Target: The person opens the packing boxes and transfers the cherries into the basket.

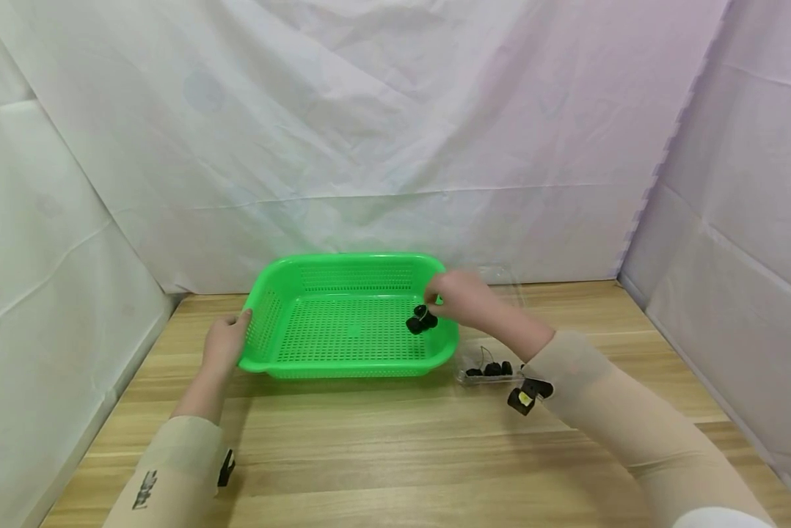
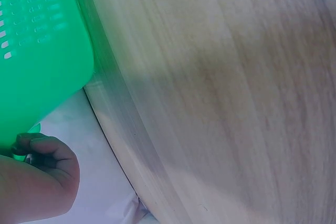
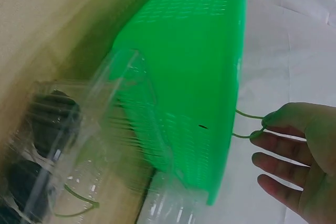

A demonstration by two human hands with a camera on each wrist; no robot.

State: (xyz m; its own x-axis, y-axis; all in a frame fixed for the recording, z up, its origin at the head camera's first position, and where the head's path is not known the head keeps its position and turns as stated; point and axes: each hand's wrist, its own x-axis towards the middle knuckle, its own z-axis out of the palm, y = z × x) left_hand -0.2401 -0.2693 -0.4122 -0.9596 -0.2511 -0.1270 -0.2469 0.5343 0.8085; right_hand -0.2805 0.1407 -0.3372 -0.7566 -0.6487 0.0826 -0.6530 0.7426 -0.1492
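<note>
A green plastic basket point(image 1: 356, 370) with slotted walls stands on the table. On its left rim my left hand point(image 1: 224, 341) holds on, thumb over the edge; in the left wrist view that hand point(image 2: 52, 174) has curled fingers at the rim. Over the basket's right side, my right hand point(image 1: 464, 297) pinches the stems of several dark cherries point(image 1: 422, 320), which dangle inside the rim. The right wrist view shows the thin green stems point(image 3: 249, 115) between thumb and index finger of my right hand point(image 3: 299, 150), with the fruit hidden behind the basket wall.
To the basket's right stands a clear plastic box point(image 1: 463, 378) with its lid raised, partly behind my right arm. More dark cherries point(image 1: 493, 369) with stems lie in it. White cloth point(image 1: 395, 147) hangs behind and at both sides of the wooden table point(image 1: 369, 455).
</note>
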